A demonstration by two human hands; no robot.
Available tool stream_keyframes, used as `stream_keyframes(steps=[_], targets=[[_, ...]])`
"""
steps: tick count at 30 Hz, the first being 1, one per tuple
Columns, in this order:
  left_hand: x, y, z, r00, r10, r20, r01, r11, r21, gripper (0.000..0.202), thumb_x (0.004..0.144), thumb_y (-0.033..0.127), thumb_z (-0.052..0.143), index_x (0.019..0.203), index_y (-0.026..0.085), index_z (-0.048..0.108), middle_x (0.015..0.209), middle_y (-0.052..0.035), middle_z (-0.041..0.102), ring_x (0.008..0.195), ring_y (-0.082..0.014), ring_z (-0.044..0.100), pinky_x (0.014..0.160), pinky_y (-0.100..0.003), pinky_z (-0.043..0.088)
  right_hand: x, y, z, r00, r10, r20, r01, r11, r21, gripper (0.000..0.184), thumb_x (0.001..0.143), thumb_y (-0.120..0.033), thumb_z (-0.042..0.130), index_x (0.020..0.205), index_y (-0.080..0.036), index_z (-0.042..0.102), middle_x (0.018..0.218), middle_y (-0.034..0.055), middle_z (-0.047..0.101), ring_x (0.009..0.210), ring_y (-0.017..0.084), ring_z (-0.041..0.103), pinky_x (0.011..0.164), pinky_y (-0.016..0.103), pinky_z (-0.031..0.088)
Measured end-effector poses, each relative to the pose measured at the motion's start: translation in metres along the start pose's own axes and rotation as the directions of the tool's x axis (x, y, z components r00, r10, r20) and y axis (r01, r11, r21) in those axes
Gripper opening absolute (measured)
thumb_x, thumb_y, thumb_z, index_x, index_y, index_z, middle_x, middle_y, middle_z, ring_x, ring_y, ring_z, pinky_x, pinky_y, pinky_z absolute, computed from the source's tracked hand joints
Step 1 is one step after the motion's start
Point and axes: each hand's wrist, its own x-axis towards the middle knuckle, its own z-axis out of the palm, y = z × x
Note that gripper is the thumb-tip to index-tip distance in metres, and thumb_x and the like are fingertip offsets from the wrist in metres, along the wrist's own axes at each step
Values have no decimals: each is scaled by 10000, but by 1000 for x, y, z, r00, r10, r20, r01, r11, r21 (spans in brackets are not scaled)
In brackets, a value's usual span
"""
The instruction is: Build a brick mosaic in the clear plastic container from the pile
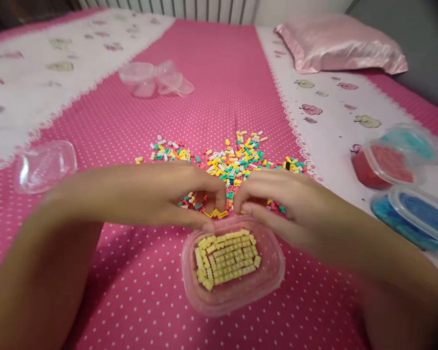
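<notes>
A clear plastic container (pixel 233 301) stands on the bed close to me, with pale yellow toy bricks (pixel 233 260) laid in tight rows inside it. Just beyond it, a loose pile of small mixed-colour bricks (pixel 237 163) is spread out. My left hand (pixel 193 192) arches over the near side of the pile, its thumb by the container's far rim and its fingers apart from the thumb. Across from it, my right hand (pixel 270 201) has thumb and fingertips drawn close together near a speck of yellow; what they hold is too small to make out.
On the right sit a tub with red contents (pixel 381 167), a tub with blue contents (pixel 419 214) and a teal one (pixel 412 138). A clear lid (pixel 46 166) lies at left. Several clear containers (pixel 153 80) and a pink pillow (pixel 339 43) are farther back.
</notes>
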Motion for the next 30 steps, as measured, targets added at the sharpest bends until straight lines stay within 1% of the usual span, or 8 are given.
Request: stream_keyframes(steps=[3,5,7,10,17,21,24,30], targets=[[-10,5,8,963,2,-269,20,997,79,233,987,436,530,1097,274,656,1098,0,707,981,-173,653,859,-262,490,11,22,-3,981,63,-182,-48,995,90,183,997,-163,476,936,-199,645,884,-15,659,809,129,594,729,270,417],[-16,-4,22,827,-56,-560,145,983,115,259,989,453,506,1065,246,642,1090,-32,693,1028,-206,635,952,-331,481,16,38,1,945,97,-314,-90,995,38,172,990,-161,483,979,-176,654,973,33,666,927,161,616,827,299,449],[-23,-20,40,678,-150,-719,298,951,83,267,995,461,480,1094,250,609,1148,-62,671,1115,-245,612,1023,-400,468,19,54,8,921,100,-377,-104,995,11,193,985,-164,488,1047,-151,670,1049,86,654,1022,207,611,926,373,460],[-32,-40,66,583,-199,-788,398,915,63,286,1013,429,430,1211,262,552,1251,-96,653,1192,-292,605,1042,-484,481,19,78,19,884,111,-454,-138,990,-27,241,983,-202,524,1165,-130,664,1192,142,636,1171,270,575,1035,487,435],[-37,-45,101,562,-117,-819,375,918,126,334,1008,385,485,1323,300,557,1422,-79,583,1325,-290,546,1091,-483,469,5,112,29,771,115,-627,-219,971,-92,361,960,-387,630,1258,-185,609,1277,93,630,1097,239,639,922,473,551],[-34,-61,111,463,-44,-885,381,912,154,270,1013,396,495,1118,219,670,1243,-103,638,1159,-279,608,1020,-527,493,-22,119,46,645,128,-754,-313,944,-108,351,966,-387,620,1259,-195,609,1285,93,624,1082,230,640,913,460,555],[-32,-75,115,393,-34,-919,406,903,140,314,983,374,600,1218,166,618,1244,-95,630,1091,-224,633,948,-452,550,-48,124,65,548,147,-823,-387,917,-94,353,967,-388,619,1264,-198,607,1288,94,622,1079,229,640,908,456,557],[-31,-75,116,355,-46,-934,415,903,113,349,979,371,611,1262,166,598,1267,-100,623,1086,-223,642,925,-440,569,-68,131,88,439,187,-879,-487,872,-57,366,964,-390,623,1273,-194,601,1286,95,621,1072,229,642,897,453,562]])
